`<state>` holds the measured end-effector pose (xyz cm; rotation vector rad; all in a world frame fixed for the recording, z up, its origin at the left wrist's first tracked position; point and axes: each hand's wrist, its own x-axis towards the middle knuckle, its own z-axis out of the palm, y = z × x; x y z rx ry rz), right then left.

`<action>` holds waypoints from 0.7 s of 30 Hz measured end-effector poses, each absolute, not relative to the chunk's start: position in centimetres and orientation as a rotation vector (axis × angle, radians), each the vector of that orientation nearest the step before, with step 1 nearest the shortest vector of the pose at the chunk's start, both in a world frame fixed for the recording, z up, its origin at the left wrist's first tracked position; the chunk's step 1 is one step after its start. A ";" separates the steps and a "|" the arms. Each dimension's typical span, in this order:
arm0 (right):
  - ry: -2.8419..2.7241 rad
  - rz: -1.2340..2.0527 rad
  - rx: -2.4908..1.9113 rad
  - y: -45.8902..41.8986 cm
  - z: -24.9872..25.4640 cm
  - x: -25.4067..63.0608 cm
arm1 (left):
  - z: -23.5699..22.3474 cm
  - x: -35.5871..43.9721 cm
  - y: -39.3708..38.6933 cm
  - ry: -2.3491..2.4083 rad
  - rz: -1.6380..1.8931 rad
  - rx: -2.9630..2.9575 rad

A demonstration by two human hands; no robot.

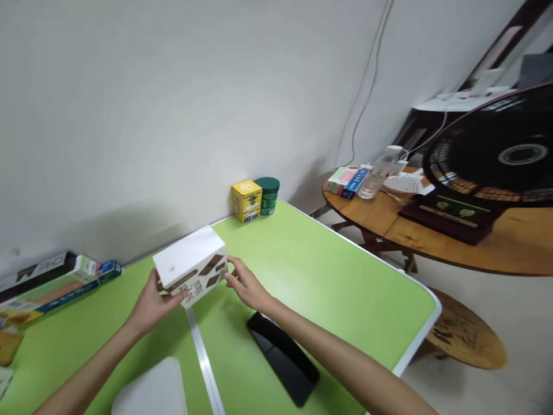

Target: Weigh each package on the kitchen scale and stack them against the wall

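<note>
Between my two hands is a white cardboard box (190, 259) with brown chocolate-like pictures and the printed words "Super Meal". It is tilted and held over the green table, near the wall. My left hand (155, 302) grips its left end, thumb on the printed side. At the right end, the fingers of my right hand (246, 285) are closed on the box's edge. Below my right forearm a black smartphone (283, 357) lies on the table. The box's underside is hidden.
A yellow box (246, 202) and a green-lidded jar (268, 196) stand at the table's back edge. Long boxes (56, 282) line the wall at left. A white rounded object (151, 392) is in front. Right stands a wooden table (389, 225) with a bottle (380, 173) and fan (510, 150).
</note>
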<state>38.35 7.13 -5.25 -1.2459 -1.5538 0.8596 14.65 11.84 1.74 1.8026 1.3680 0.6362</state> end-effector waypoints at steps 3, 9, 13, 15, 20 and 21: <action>-1.424 0.796 -1.388 11.2 -8.2 41.6 | 0.3 20.0 17.8 1.332 0.706 1.774; -1.158 0.666 -1.524 19.2 -12.2 46.6 | -2.3 26.9 27.8 1.316 0.805 1.775; -1.045 0.589 -1.524 23.7 -13.1 48.6 | -3.7 29.6 31.4 1.288 0.826 1.737; -1.000 0.557 -1.524 25.4 -13.4 49.2 | -4.2 30.5 32.5 1.276 0.819 1.713; -0.928 0.551 -1.546 27.2 -14.2 49.7 | -4.7 31.9 34.2 1.254 0.825 1.692; -0.934 0.560 -1.559 27.2 -14.3 49.7 | -4.9 32.0 34.4 1.251 0.850 1.701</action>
